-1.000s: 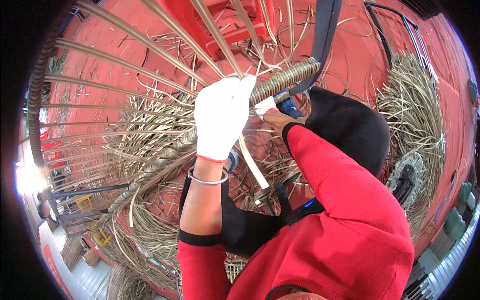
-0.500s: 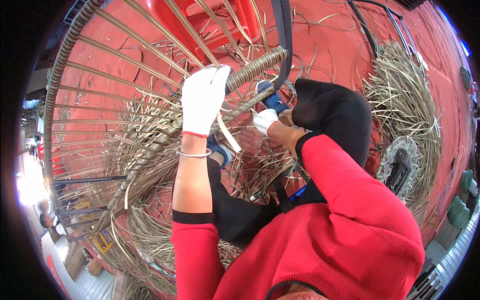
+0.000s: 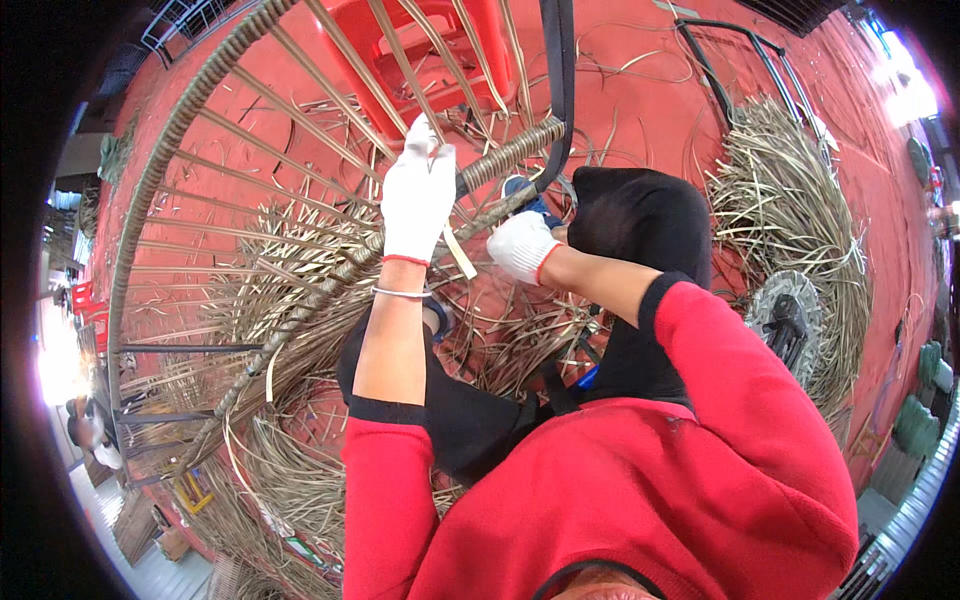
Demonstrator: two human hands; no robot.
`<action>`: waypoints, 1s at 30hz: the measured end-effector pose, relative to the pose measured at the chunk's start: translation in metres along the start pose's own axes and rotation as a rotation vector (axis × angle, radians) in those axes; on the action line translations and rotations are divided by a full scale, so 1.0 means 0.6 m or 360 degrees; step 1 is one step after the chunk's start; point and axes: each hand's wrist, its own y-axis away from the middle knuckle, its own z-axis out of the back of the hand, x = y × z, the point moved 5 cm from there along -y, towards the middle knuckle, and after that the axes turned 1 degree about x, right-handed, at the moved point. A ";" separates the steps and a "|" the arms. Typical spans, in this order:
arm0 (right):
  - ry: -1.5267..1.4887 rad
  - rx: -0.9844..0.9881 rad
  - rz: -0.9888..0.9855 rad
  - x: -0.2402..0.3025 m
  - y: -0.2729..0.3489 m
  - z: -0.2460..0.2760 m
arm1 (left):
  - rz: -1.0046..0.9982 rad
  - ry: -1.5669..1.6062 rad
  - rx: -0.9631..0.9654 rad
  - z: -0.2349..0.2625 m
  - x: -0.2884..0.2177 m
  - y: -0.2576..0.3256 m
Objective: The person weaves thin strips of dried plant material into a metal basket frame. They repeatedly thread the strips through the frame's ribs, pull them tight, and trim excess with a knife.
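A curved chair-like frame (image 3: pixel 122 235) wrapped in brown rattan leans in front of me, with thin strands fanning between its outer rim and a wrapped inner bar (image 3: pixel 512 155). My left hand (image 3: pixel 418 205), in a white knitted glove, is closed at the bar's left end, its fingertips around a rattan strand (image 3: pixel 405 65). Below that hand hangs a short pale strip (image 3: pixel 460 255). My right hand (image 3: pixel 523 247), gloved too, is curled just below the lower wrapped rail (image 3: pixel 500 210), beside my knee. What its fingers hold is hidden.
A red plastic stool (image 3: pixel 352 50) stands behind the strands. Bundles of loose rattan (image 3: pixel 800 200) lie on the red floor at right, and more (image 3: pixel 310 470) at lower left. A round pale-rimmed object (image 3: pixel 785 320) rests by the right bundle. A black strap-like bar (image 3: pixel 558 90) rises beside the frame.
My right hand has come up and closer to my left hand, looking larger now. My left hand keeps near the bar's end, its fingertips reaching a little farther up. The view has shifted slightly.
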 end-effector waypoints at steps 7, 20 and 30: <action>0.0104 -0.0404 0.0182 0.020 0.143 0.169 | 0.0225 0.0591 -0.0144 -0.003 0.012 0.018; -0.0505 -0.1208 0.0446 -0.020 0.168 0.302 | -0.0311 -0.0747 0.0454 0.024 -0.071 0.099; -0.0390 -0.1304 0.0471 -0.048 0.093 0.318 | -0.0325 -0.0548 0.0360 0.014 -0.055 0.108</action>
